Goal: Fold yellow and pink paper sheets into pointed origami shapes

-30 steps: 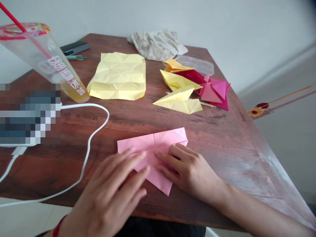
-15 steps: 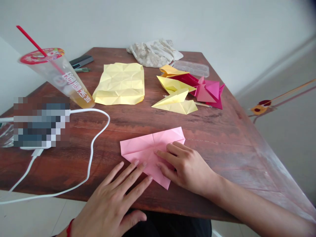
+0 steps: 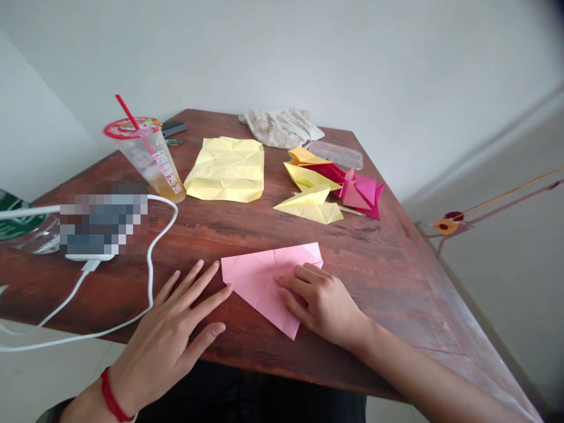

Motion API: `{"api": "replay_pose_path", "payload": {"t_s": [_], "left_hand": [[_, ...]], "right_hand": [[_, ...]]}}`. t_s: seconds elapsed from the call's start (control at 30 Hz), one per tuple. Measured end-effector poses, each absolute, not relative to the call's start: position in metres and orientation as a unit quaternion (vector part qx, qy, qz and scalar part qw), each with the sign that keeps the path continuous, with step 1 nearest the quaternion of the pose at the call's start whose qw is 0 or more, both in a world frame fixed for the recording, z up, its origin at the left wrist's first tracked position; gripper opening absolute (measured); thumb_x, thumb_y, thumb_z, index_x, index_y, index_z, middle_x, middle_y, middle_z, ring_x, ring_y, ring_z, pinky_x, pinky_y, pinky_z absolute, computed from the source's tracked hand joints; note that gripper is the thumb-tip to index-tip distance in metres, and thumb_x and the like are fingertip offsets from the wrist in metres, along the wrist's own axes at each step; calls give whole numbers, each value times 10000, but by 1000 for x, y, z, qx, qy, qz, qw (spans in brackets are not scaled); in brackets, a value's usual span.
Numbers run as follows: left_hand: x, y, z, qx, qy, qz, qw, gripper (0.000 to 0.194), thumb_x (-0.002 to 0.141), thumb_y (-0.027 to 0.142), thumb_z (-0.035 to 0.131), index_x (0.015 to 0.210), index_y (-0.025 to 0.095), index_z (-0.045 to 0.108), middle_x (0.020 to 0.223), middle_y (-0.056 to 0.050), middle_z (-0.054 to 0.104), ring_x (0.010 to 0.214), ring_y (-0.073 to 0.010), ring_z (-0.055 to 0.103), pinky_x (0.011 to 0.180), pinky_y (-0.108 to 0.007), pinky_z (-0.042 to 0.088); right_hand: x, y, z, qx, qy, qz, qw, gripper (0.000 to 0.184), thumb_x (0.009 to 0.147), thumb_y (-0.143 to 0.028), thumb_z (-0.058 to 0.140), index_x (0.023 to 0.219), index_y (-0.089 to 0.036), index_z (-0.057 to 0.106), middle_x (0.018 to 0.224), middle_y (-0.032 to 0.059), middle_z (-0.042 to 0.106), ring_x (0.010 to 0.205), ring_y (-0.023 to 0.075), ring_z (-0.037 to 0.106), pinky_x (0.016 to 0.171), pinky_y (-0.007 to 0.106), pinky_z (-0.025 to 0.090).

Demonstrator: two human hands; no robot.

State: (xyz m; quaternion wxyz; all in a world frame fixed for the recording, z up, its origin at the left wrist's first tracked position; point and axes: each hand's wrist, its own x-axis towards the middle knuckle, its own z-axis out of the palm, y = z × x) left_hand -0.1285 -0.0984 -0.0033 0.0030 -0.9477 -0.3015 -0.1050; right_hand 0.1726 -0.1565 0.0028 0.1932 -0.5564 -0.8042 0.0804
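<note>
A creased sheet of pink folding paper (image 3: 259, 267) lies on the table before me, a strip along its far edge folded over and one corner pointing toward me. My right hand (image 3: 324, 299) rests on its right side, fingers curled, with thumb and index finger pressed close together on the paper. Whatever is under those curled fingers is hidden. To the left, my left hand (image 3: 185, 317) is spread out above the wood and holds nothing. Its index fingertip is at the paper's left edge. A red cord circles the left wrist.
Beyond lie a creased yellow sheet (image 3: 229, 170), folded yellow paper (image 3: 312, 205) and folded magenta paper (image 3: 363, 191). A drink cup (image 3: 152, 158) with a straw, a blurred-out device (image 3: 103, 226) and a white cable (image 3: 150, 264) are left. A crumpled cloth (image 3: 282, 128) lies at the back.
My left hand has slid left off the pink paper. My right hand stays on the paper in much the same pose. The whole view has shifted, with the far objects lower.
</note>
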Motion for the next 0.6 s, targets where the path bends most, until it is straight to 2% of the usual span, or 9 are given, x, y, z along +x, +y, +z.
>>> {"api": "replay_pose_path", "payload": {"t_s": [0.07, 0.23, 0.33, 0.43, 0.6], "left_hand": [[-130, -97, -8, -929, -344, -134, 2, 461, 1019, 451, 491, 1451, 317, 583, 1639, -66, 386, 1481, -368, 402, 1135, -599, 422], [-122, -103, -10, -887, -415, -199, 25, 450, 1028, 452, 465, 1322, 189, 681, 1597, -156, 438, 1438, -408, 452, 1081, -620, 464], [-107, -122, 0, -906, -355, -232, 13, 442, 1024, 404, 489, 1361, 160, 639, 1567, -150, 485, 1436, -372, 461, 1121, -561, 442], [-86, -150, 9, -956, -202, -203, -57, 492, 1006, 398, 543, 1458, 205, 554, 1488, -96, 587, 1392, -296, 520, 1139, -460, 431], [-61, -175, -2, -953, -218, -184, -103, 602, 988, 550, 530, 1461, 178, 549, 1458, -127, 603, 1374, -335, 515, 1144, -509, 379]], "right_hand": [[173, -157, 1, -566, -798, 76, 192, 218, 995, -258, 573, 1098, -193, 755, 868, 61, 683, 790, 191, 602, 687, 298, 472], [172, -157, -3, -594, -780, 66, 186, 232, 978, -266, 600, 1128, -231, 773, 830, 44, 682, 787, 179, 631, 677, 267, 468], [169, -158, -3, -612, -765, 68, 189, 241, 965, -296, 624, 1139, -236, 779, 864, 57, 703, 810, 183, 648, 722, 269, 486], [166, -160, -3, -622, -756, 69, 191, 266, 954, -317, 635, 1163, -240, 780, 916, 72, 719, 848, 198, 660, 755, 279, 491], [162, -162, -2, -628, -752, 60, 191, 265, 954, -251, 611, 1147, -234, 792, 865, 65, 705, 820, 197, 650, 752, 278, 481]]}}
